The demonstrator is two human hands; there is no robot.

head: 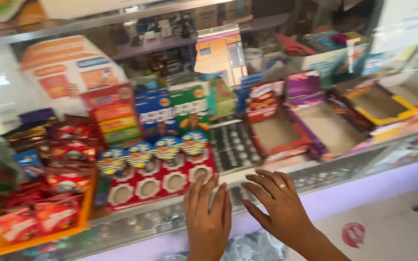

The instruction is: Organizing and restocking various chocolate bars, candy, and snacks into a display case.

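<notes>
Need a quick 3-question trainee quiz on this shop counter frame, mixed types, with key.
1. True or false: both hands hold a packet.
2. The right hand wears what on one finger? A) ring B) glove C) tape
3. Fill in: the left hand rests at the front edge of the red tray with round ____.

Key: 1 false, both lie flat and hold nothing. 2 A. 3 holes.

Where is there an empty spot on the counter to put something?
The open red box and purple box look empty inside, as does the yellow box. Left of both hands, the red tray and snack packets crowd the top.
</notes>
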